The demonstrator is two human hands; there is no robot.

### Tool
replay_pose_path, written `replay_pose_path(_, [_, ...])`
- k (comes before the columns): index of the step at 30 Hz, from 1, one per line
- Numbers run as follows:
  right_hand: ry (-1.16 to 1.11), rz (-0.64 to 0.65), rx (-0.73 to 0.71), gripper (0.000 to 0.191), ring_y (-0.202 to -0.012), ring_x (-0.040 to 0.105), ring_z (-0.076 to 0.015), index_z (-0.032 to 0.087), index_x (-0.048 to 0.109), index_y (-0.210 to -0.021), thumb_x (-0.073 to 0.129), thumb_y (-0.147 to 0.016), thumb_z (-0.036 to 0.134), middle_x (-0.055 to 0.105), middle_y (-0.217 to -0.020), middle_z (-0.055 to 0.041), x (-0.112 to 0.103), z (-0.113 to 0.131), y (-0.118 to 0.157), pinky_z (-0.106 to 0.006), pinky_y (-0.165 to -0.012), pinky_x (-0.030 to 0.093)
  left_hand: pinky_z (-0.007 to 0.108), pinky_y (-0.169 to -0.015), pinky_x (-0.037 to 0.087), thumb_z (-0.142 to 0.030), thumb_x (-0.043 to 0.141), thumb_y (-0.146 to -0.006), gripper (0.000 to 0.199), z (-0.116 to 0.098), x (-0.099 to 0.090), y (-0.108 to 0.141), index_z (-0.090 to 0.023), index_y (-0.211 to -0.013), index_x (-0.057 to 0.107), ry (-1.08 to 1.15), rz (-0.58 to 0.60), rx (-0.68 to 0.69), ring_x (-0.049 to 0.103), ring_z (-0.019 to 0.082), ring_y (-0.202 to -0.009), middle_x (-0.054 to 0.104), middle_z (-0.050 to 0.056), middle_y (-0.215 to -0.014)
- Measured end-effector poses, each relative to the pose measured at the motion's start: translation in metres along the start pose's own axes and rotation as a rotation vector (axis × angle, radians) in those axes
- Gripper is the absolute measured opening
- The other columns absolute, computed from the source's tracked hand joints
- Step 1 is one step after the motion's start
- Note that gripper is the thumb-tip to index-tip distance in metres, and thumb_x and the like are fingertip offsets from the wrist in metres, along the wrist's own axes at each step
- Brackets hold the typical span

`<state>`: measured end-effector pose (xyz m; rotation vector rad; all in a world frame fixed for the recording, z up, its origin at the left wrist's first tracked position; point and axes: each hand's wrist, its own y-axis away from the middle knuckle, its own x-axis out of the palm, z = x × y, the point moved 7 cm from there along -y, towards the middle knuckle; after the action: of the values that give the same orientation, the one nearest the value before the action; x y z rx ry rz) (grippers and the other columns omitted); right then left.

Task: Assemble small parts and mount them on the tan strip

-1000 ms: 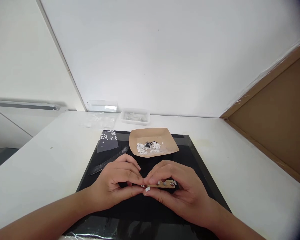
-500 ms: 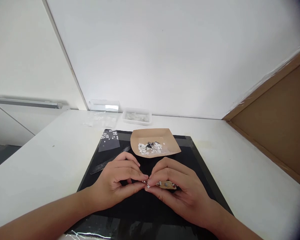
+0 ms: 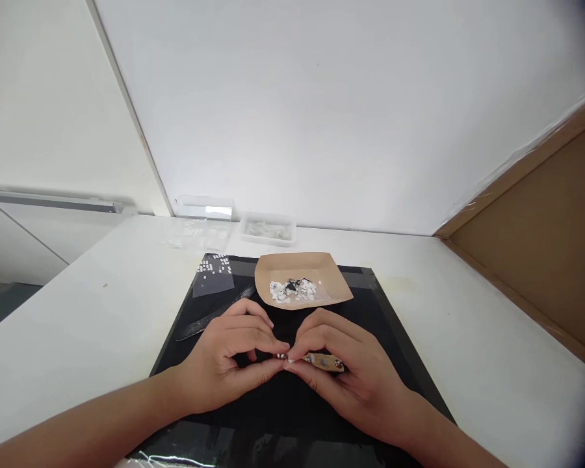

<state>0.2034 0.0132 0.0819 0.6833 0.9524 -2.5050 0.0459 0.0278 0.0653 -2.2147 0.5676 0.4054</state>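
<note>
My left hand (image 3: 236, 348) pinches the left end of a slim tan strip (image 3: 327, 362) with small shiny reddish beads, between thumb and index finger. My right hand (image 3: 346, 361) is closed on the same strip; its thumb and index fingertips meet mine. A tiny white piece (image 3: 290, 361) shows at the right fingertips. Part of the strip is hidden behind the right index finger. Both hands are over a black mat (image 3: 253, 406).
Beyond my hands sits a brown paper tray (image 3: 338, 286) holding white flakes and dark scraps. A dark nail file-like strip (image 3: 199, 328) and a clear sheet with white rectangles (image 3: 213, 283) lie left. Behind are a translucent plastic box (image 3: 268, 239) and clear bags (image 3: 195, 233).
The tan strip has tilted slightly within my right hand, and less of the white piece shows at the fingertips. Both hands stay nearly in place.
</note>
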Motion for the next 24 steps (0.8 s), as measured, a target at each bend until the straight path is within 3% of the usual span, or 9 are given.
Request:
replay_pose_path(12, [-0.130,0.044,0.151,0.008,-0.082,0.061,-0.0123,0.025,0.071,-0.100,0.074,-0.092,0.023,0.064,-0.093,-0.0009,0.006,-0.015,0.002,-0.024,-0.070,0.051,0.037,-0.087,0.057,-0.015,0.081,-0.085,0.019,0.007,0.002,0.005,-0.020,-0.102,0.076,0.040,0.004,-0.055,0.063,0.016,-0.084,0.075,0.001,-0.079])
replay_pose_path(18, [-0.129,0.040,0.160,0.004,-0.083,0.061,-0.0132,0.024,0.069,-0.097,0.071,-0.094,0.023,0.064,-0.093,-0.0011,0.008,-0.016,0.003,-0.026,-0.070,0.051,0.026,-0.067,0.056,-0.018,0.083,-0.082,0.020,0.006,0.002,0.005,-0.019,-0.101,0.074,0.019,0.000,-0.063,0.060,0.017,-0.086,0.073,0.004,-0.083])
replay_pose_path(24, [-0.043,-0.037,0.080,0.008,-0.094,0.066,-0.0148,0.023,0.068,-0.097,0.072,-0.092,0.018,0.067,-0.101,-0.0027,0.002,-0.011,0.000,-0.028,-0.083,0.055,0.020,-0.054,0.052,-0.016,0.078,-0.085,0.025,0.006,-0.001,0.008,-0.019,-0.108,0.071,0.039,-0.027,-0.137,0.060,0.014,-0.078,0.065,0.007,-0.096])
